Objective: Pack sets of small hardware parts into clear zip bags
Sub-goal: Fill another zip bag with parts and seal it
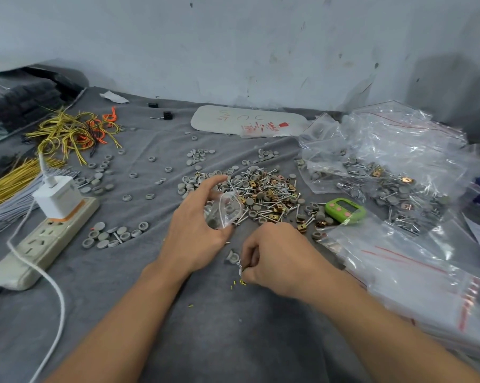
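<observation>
2 hands: left hand [197, 233] grips small clear zip bag [227, 210]; right hand [277, 258] fingers pinch thin silver screws [240, 268] over grey cloth surface [122, 299].

Matt grey cloth [122, 313], glossy clear plastic zip bags [415, 275], shiny metal screws [263, 189], matt grey caps [114, 236]

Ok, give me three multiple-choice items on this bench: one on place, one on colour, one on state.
1. The timer lies where, relative to the loose parts pile?
A. right
B. left
C. on top

2. The charger in the power strip is:
A. black
B. white
C. green

3. The left hand is:
A. empty
B. flat on the cloth
C. holding a small clear bag

Answers: 1 A, the timer sits off the pile's right edge. 2 B, its body is white. 3 C, the fingers curl around the bag.
</observation>
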